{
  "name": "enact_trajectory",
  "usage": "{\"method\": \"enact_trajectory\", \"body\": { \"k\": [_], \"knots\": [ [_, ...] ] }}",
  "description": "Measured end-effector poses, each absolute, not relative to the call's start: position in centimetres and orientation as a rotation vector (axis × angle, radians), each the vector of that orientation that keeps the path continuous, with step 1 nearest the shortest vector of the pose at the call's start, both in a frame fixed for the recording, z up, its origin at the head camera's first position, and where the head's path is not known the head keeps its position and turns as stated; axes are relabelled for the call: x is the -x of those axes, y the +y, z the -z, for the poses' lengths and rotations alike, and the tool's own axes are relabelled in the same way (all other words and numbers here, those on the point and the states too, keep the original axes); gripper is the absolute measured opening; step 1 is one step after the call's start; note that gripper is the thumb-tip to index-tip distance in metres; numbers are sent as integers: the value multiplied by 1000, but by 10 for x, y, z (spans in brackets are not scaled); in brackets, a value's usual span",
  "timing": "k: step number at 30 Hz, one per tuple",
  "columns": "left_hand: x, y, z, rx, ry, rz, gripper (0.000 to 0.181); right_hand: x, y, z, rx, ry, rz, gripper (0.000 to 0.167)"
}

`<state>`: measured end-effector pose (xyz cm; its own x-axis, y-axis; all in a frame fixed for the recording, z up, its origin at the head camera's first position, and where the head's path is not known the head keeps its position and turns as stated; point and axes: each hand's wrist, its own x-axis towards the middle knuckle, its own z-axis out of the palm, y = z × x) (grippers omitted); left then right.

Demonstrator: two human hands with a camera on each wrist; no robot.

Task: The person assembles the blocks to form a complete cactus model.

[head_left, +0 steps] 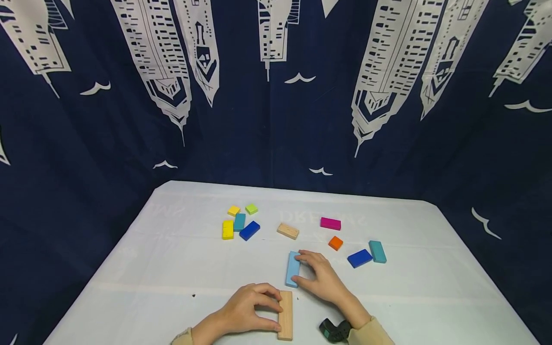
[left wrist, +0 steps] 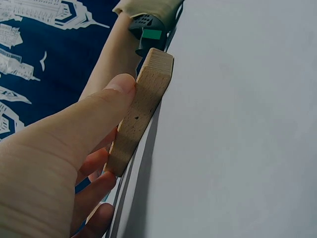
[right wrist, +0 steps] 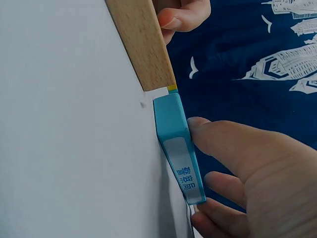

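Near the table's front, my left hand (head_left: 247, 309) holds a long plain wooden block (head_left: 285, 316), the thumb toward its near end and fingers toward its far end. In the left wrist view the thumb presses the side of that wooden block (left wrist: 141, 106). My right hand (head_left: 321, 278) holds a light blue block (head_left: 292, 270) by its right side, thumb near and fingers far. The right wrist view shows white label with blue characters on the light blue block (right wrist: 171, 119). The two blocks lie almost in line, a small gap between their ends.
Beyond the hands lie a small wooden block (head_left: 288, 231), a magenta block (head_left: 330, 224), an orange block (head_left: 336, 243), a blue block (head_left: 360, 258) and a teal block (head_left: 377, 251). Several yellow, green, teal and blue blocks cluster farther left. A dark device (head_left: 334, 330) sits at the right wrist.
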<state>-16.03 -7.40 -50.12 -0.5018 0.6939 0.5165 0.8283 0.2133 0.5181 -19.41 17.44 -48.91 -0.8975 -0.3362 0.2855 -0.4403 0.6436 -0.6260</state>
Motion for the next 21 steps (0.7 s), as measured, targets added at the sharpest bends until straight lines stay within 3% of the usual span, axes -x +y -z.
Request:
{"method": "enact_trajectory", "body": {
  "k": [21],
  "knots": [
    [159,-74,501,1454,-2333,1170,26,192,166,493,-810,-2677,-1020,51]
  ]
}}
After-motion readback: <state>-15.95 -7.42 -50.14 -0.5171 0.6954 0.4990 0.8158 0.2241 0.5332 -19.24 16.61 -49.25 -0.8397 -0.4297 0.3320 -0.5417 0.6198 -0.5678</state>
